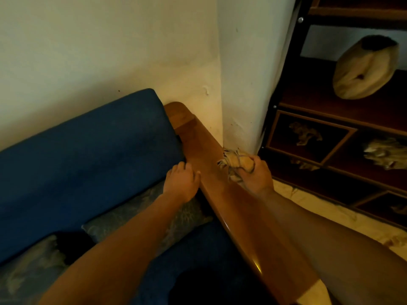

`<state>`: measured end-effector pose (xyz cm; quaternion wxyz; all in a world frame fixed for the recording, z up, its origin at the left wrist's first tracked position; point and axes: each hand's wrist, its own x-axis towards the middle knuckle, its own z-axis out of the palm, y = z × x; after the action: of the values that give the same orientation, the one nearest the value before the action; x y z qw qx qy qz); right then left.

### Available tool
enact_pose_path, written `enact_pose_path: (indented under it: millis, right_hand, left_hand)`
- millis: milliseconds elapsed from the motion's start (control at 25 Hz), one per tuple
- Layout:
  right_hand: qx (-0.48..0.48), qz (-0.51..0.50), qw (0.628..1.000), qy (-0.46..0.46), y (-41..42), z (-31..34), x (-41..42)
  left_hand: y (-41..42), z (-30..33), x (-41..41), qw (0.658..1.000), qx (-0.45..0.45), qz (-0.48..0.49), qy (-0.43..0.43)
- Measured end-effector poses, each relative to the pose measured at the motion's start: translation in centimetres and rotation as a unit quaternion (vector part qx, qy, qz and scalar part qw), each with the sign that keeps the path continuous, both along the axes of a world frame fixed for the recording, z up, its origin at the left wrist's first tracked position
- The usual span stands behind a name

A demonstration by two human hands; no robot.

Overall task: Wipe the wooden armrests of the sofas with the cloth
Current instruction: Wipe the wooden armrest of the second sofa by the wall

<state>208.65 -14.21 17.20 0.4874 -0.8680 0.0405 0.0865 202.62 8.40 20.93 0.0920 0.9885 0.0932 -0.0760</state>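
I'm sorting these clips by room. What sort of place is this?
Most likely a home living room: a blue cushioned sofa with a wooden armrest stands in a corner of plastered wall, beside a dark wooden display shelf holding ornaments.

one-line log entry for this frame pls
right hand: grips cloth on wooden armrest | left hand: rests at armrest's inner edge | wipe: underway

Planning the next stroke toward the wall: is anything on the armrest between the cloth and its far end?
Nothing visible. The cloth, gripped by the right hand, sits on the armrest; the wood ahead is bare. The left hand rests at the armrest's inner edge, beside the path.
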Motion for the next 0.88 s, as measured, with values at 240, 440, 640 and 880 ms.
enact_pose_path:
  millis: [240, 440, 640, 880]
  right_hand:
    - [-0.029, 0.025, 0.998, -0.053, 9.2, -9.0, 10.4]
    - [-0.132, 0.053, 0.989, -0.042, 11.7, -12.7, 15.8]
    - [-0.263, 0.226, 0.938, 0.004, 16.9, -15.5, 22.9]
    - [-0.176, 0.228, 0.957, -0.046, 18.2, -17.0, 26.4]
  left_hand:
    - [5.4, -10.8, 10.0, 0.994, -0.043, -0.091, -0.038]
    - [5.8, -16.2, 10.1, 0.964, -0.148, 0.215, 0.046]
    - [2.8, -19.2, 14.8, 0.842, -0.316, 0.437, 0.029]
    - [2.2, -22.6, 15.1, 0.763, -0.359, 0.536, -0.029]
